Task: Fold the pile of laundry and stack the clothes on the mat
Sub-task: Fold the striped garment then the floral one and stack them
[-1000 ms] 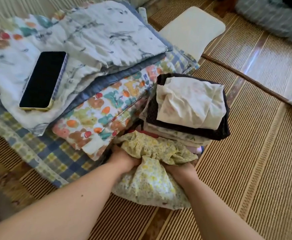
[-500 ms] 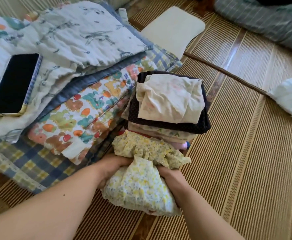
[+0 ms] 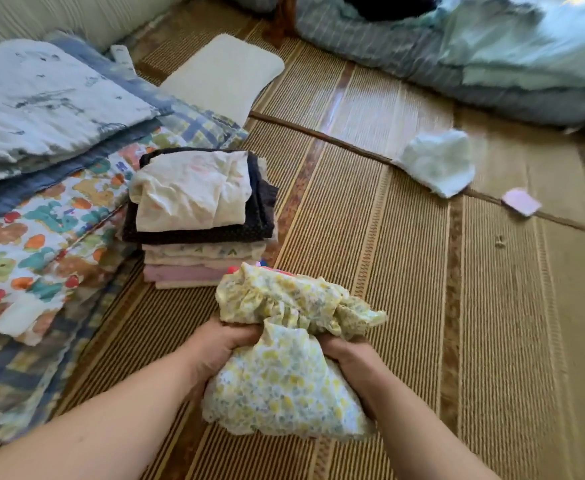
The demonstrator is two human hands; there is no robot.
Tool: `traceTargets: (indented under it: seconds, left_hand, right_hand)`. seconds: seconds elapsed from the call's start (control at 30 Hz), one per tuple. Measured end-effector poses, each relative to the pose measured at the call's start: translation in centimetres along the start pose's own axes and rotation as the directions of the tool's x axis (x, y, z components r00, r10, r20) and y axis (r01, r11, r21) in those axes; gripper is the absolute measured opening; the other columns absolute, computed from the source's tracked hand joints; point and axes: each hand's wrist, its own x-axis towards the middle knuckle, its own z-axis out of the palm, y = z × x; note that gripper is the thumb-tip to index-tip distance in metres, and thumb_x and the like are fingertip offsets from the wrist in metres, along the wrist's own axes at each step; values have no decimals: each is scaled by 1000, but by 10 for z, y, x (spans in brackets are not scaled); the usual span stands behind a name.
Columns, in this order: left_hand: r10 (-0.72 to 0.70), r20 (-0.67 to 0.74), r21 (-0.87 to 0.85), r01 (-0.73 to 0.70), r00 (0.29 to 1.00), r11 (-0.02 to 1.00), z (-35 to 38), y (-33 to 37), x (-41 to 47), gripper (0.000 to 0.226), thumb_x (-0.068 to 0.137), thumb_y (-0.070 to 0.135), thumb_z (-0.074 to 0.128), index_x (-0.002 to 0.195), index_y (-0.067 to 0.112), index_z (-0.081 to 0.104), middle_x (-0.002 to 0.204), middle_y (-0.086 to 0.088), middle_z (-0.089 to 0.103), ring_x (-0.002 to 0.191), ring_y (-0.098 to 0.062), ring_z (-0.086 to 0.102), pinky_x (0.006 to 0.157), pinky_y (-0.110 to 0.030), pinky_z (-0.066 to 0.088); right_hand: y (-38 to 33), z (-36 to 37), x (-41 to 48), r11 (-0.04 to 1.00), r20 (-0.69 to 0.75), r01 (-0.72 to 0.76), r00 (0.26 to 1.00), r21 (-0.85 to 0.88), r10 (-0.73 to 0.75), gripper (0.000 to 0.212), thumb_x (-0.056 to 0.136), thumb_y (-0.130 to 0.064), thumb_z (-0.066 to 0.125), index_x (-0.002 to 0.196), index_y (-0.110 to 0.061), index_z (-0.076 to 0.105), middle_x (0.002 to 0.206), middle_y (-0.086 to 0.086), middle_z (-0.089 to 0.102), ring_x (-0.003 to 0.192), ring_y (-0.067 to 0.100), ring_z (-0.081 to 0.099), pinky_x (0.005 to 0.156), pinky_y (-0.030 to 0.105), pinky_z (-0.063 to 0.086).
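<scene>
Two bare forearms come in from the bottom edge, one from the lower left and one from the lower right. No sleeve shows on either; both are uncovered as far as the picture reaches. The left hand and the right hand are bare as well, with no glove. No ring, watch or band can be seen on the parts that show, though most of the fingers are hidden. The left forearm has a few small faint marks on it. No other part of the person shows.
</scene>
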Motion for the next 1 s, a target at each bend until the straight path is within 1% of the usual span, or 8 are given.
traceTargets:
  seconds: [0.1, 0.17, 0.3, 0.47, 0.53, 0.63, 0.77, 1.0]
  left_hand:
    - [24, 62, 33, -26, 998, 999, 72, -4, -7, 46, 66, 15, 78, 110, 7, 69, 99, -18, 74, 89, -33, 72, 69, -37, 58]
    - [29, 105, 56, -35, 994, 998, 128, -9, -15, 50, 62, 14, 83, 109, 7, 69, 100, -18, 73, 90, -35, 72, 74, -40, 57]
    - [14, 223, 101, -38, 975, 994, 254, -32, -34, 38, 64, 20, 84, 99, 9, 74, 98, -18, 74, 86, -34, 72, 61, -36, 59]
    - [-31, 319, 187, -30, 947, 982, 413, -83, -57, 56, 60, 27, 80, 112, 8, 69, 105, -19, 72, 95, -38, 70, 79, -46, 56]
    - [-59, 376, 213, -24, 925, 977, 472, -106, -62, 51, 61, 24, 78, 108, 5, 71, 104, -21, 72, 93, -38, 70, 71, -42, 58]
    - [-100, 483, 250, -28, 870, 968, 546, -136, -71, 38, 68, 18, 80, 104, 7, 72, 104, -20, 72, 92, -36, 71, 65, -36, 59]
    - [-136, 550, 310, -50, 824, 949, 618, -171, -82, 42, 73, 14, 78, 114, 8, 66, 101, -15, 74, 91, -31, 72, 64, -32, 58]
    - [-183, 627, 336, -50, 757, 941, 683, -230, -93, 38, 73, 11, 73, 111, 16, 68, 107, -15, 72, 96, -33, 70, 71, -37, 58]
  right_hand:
    - [-8, -64, -39, 997, -16, 56, 998, 53, -55, 50, 66, -27, 86, 110, -10, 69, 101, 16, 74, 90, 33, 72, 64, 36, 58]
    - [-11, -113, -70, 991, -51, 108, 993, 83, -104, 58, 66, -34, 81, 116, -9, 65, 103, 15, 73, 93, 32, 72, 68, 37, 58]
    - [-4, -220, -148, 975, -115, 167, 982, 147, -151, 61, 65, -33, 79, 119, -8, 63, 100, 14, 74, 88, 29, 73, 61, 31, 58]
    - [20, -358, -248, 954, -232, 239, 953, 183, -194, 65, 60, -28, 78, 120, -7, 63, 98, 10, 75, 85, 23, 74, 59, 26, 56]
    - [34, -409, -283, 945, -312, 277, 926, 175, -213, 67, 58, -28, 77, 120, -9, 62, 98, 7, 76, 86, 21, 73, 59, 24, 56]
    - [61, -471, -325, 929, -439, 326, 871, 178, -222, 62, 62, -21, 83, 118, -9, 62, 91, 3, 76, 80, 16, 74, 57, 21, 55]
    - [96, -529, -364, 914, -536, 364, 815, 181, -218, 62, 66, -26, 73, 125, -16, 59, 108, 4, 73, 99, 22, 70, 80, 34, 57]
    - [146, -583, -409, 872, -576, 382, 804, 306, -150, 30, 84, -8, 63, 114, -10, 63, 91, 4, 76, 79, 17, 73, 56, 22, 55]
